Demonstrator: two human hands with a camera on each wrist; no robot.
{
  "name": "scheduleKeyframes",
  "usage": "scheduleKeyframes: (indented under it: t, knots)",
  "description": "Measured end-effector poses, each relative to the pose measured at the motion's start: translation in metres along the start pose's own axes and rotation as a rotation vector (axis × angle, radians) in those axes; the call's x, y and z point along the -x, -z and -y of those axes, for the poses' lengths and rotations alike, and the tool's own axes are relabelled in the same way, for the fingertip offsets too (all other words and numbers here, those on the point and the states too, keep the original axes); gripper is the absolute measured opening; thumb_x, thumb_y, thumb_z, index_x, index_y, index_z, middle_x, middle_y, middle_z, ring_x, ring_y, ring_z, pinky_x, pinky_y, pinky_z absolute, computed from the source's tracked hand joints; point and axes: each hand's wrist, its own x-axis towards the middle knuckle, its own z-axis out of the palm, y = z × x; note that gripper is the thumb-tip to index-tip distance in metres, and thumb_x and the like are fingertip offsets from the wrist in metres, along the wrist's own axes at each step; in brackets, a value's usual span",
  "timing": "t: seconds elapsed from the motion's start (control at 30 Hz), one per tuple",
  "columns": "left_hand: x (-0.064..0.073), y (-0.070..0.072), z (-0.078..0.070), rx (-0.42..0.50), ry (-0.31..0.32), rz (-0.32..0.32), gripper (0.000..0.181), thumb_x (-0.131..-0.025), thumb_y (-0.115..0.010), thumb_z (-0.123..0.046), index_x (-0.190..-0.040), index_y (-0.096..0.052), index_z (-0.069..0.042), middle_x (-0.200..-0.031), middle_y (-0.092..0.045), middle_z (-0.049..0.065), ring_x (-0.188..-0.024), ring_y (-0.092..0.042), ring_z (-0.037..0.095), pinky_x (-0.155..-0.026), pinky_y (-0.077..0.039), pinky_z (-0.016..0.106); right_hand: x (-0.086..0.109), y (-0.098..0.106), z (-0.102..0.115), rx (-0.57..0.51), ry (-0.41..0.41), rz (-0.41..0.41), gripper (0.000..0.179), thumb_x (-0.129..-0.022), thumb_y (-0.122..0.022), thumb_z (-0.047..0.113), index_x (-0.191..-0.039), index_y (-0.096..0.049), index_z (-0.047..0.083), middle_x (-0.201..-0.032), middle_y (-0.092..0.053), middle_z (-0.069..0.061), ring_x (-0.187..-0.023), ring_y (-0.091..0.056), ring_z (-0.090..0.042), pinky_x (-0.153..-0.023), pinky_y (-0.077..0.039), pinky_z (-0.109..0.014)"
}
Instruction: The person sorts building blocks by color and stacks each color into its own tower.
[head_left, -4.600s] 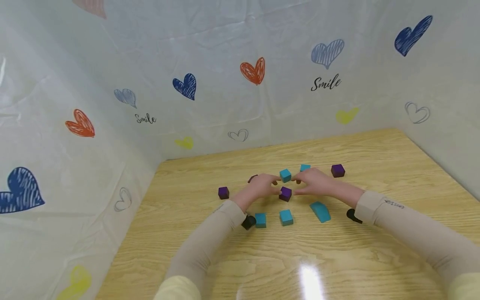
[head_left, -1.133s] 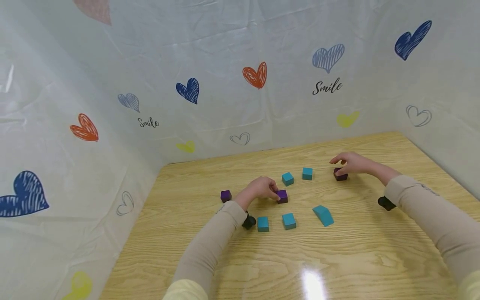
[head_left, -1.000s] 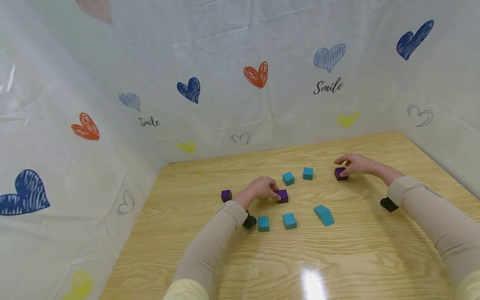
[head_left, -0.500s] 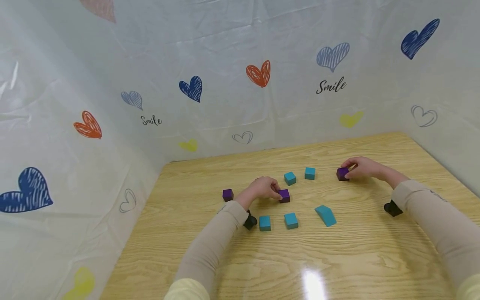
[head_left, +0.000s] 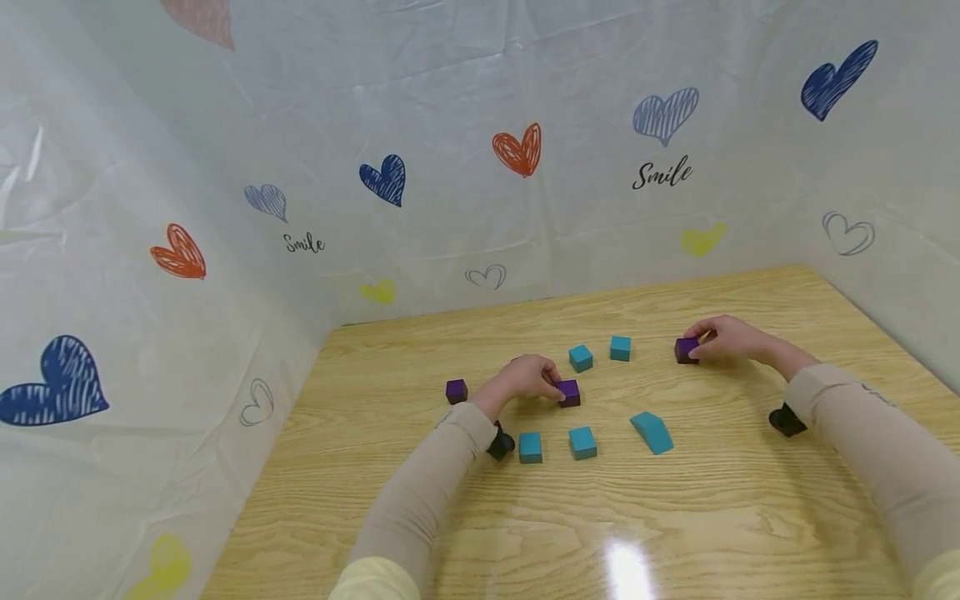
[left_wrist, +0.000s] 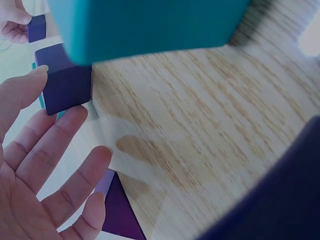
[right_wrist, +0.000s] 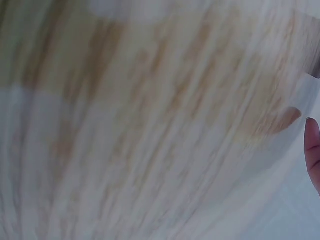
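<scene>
In the head view my left hand pinches a purple cube at the middle of the table. The left wrist view shows that cube between thumb and fingertips, the other fingers spread. Farther right, my right hand pinches another purple cube between thumb and fingers. Only one fingertip shows at the edge of the right wrist view. Two blue cubes, one left and one right, lie between the hands. A purple triangular block is behind the left hand, mostly hidden in the head view.
On the wooden table, two blue cubes, one left and one right, lie nearer me, beside a blue curved block. A third purple cube is left of the left hand. A white sheet walls the back and sides.
My right hand left the blue cube at the middle, moved right to the far purple cube, and its fingers closed on it. My left hand came down to pinch the middle purple cube.
</scene>
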Motion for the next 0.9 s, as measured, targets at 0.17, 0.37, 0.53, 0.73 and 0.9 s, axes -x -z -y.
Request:
scheduleKeyframes:
  t: [0.17, 0.37, 0.53, 0.73, 0.9]
  knots:
    - [0.000, 0.000, -0.001, -0.001, -0.001, -0.001, 0.020, -0.078, -0.073, -0.029, -0.091, -0.066, -0.016, -0.087, -0.065, -0.006, -0.072, -0.056, 0.007, -0.067, -0.044, 0.020, 0.001, -0.001, 0.005, 0.003, 0.003, -0.003, 0.046, -0.083, -0.068, 0.023, -0.112, -0.056, -0.010, -0.099, -0.061, -0.017, -0.085, -0.054, -0.020, -0.070, -0.044, -0.030]
    - [0.001, 0.001, -0.002, -0.005, 0.009, 0.000, 0.020, -0.078, -0.073, -0.029, -0.092, -0.067, -0.016, -0.087, -0.065, -0.006, -0.075, -0.056, 0.007, -0.070, -0.044, 0.021, 0.000, -0.006, 0.017, 0.001, 0.033, 0.003, 0.044, -0.082, -0.069, 0.020, -0.111, -0.056, -0.010, -0.092, -0.061, -0.012, -0.078, -0.052, -0.015, -0.066, -0.043, -0.027]
    - [0.002, 0.002, -0.003, 0.009, 0.010, 0.004, 0.020, -0.077, -0.074, -0.027, -0.091, -0.067, -0.015, -0.087, -0.066, -0.005, -0.075, -0.056, 0.007, -0.070, -0.044, 0.021, -0.001, -0.013, 0.029, -0.028, 0.055, 0.021, 0.043, -0.082, -0.069, 0.022, -0.111, -0.056, -0.008, -0.091, -0.060, -0.010, -0.076, -0.050, -0.016, -0.065, -0.043, -0.027]
    - [0.002, 0.002, -0.002, 0.026, 0.004, 0.008, 0.020, -0.077, -0.074, -0.026, -0.092, -0.067, -0.014, -0.088, -0.066, -0.004, -0.077, -0.056, 0.008, -0.072, -0.043, 0.021, -0.001, -0.023, 0.041, -0.020, 0.094, 0.032, 0.040, -0.082, -0.068, 0.020, -0.110, -0.057, -0.007, -0.085, -0.059, -0.007, -0.072, -0.050, -0.015, -0.062, -0.042, -0.026]
    - [0.001, 0.002, -0.001, 0.027, 0.010, 0.009, 0.021, -0.077, -0.074, -0.027, -0.092, -0.067, -0.015, -0.087, -0.065, -0.005, -0.077, -0.055, 0.008, -0.071, -0.043, 0.021, -0.003, -0.032, 0.050, -0.025, 0.126, 0.048, 0.038, -0.081, -0.068, 0.016, -0.108, -0.057, -0.008, -0.082, -0.058, -0.006, -0.069, -0.049, -0.014, -0.059, -0.042, -0.025]
